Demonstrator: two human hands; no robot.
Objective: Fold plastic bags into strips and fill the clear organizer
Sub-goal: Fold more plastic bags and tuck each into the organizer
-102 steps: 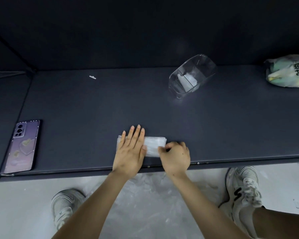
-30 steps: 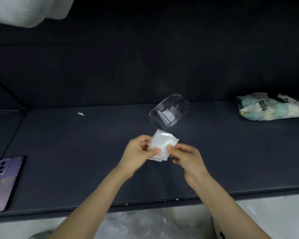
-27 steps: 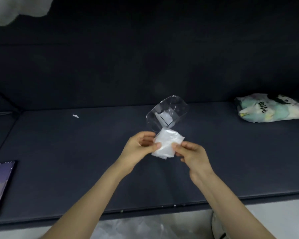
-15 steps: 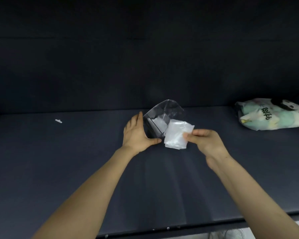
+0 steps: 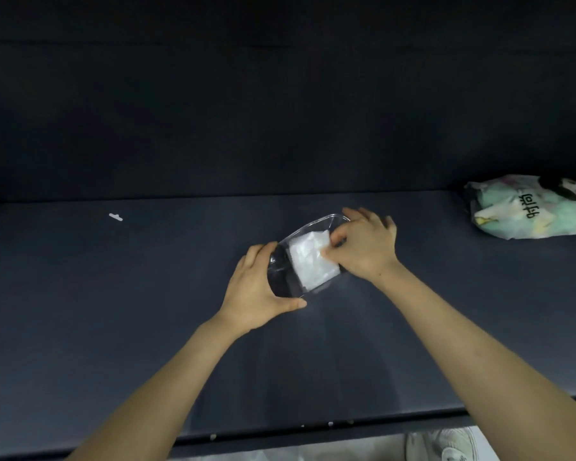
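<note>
Grips the near-left end of a clear oblong plastic organizer [image 5: 280,281] with the left hand [image 5: 256,291], fingers curled round its wall. Pinches a folded white plastic bag [image 5: 310,261] with the right hand [image 5: 363,247], fingers bent, inside the organizer's far-right half. Lies mid dark tabletop [image 5: 147,311], long axis near-left to far-right, opening facing upward.

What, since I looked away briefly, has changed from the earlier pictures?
The folded bag went from the table up and away into the organizer. The left hand let go of it and gripped the organizer; the right hand still pinches it. The printed pouch stayed put.
</note>
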